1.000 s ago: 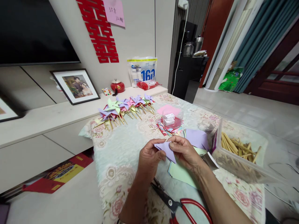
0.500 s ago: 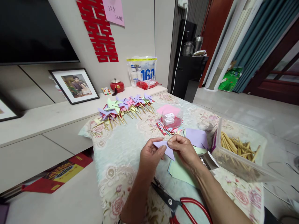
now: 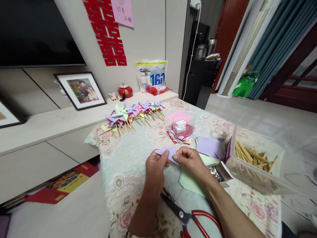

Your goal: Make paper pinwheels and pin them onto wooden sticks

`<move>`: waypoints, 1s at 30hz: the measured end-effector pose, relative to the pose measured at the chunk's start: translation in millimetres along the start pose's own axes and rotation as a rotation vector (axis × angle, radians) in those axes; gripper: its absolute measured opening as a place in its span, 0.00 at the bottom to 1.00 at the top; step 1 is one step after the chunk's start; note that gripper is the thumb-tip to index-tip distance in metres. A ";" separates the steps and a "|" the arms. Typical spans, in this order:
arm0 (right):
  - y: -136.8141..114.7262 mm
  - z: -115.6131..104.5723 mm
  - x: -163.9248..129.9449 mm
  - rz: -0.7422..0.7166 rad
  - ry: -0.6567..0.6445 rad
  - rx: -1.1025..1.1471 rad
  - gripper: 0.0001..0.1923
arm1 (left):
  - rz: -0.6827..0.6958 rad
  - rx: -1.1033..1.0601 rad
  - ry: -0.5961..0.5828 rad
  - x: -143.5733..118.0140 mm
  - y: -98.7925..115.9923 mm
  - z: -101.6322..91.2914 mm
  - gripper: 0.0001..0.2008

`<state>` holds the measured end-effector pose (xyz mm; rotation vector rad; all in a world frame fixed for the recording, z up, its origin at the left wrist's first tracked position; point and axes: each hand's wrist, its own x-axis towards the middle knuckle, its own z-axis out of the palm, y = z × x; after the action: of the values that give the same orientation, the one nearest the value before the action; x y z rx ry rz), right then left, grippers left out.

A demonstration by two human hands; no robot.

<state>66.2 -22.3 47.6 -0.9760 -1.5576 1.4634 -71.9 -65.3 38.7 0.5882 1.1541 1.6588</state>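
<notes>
Both hands are pinching one folded purple paper piece (image 3: 166,152) just above the floral tablecloth (image 3: 128,165): left hand (image 3: 155,168) is closing thumb and fingers on its left end, right hand (image 3: 192,162) is gripping the right end. Red-handled scissors (image 3: 190,218) are lying near the wrists, a clear tub of sticks (image 3: 255,162) is sitting to the right.

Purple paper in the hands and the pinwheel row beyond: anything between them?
Head view: only bare floral tablecloth lies between the purple paper and the pinwheels.
</notes>
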 end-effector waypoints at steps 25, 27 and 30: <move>-44.1 50.6 -51.3 0.045 -0.518 -1.237 0.16 | 0.015 -0.396 0.105 16.4 17.5 -18.1 0.21; -50.4 56.6 -57.9 0.032 -0.521 -1.269 0.16 | 0.033 -0.392 0.097 17.4 16.1 -19.7 0.20; -58.8 59.6 -67.3 0.063 -0.489 -1.295 0.11 | 0.037 -0.392 0.081 19.2 13.8 -21.7 0.19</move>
<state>37.8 -110.7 101.7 -1.3760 -2.9593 0.5804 -103.1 -57.5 39.0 0.2964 0.8434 1.8910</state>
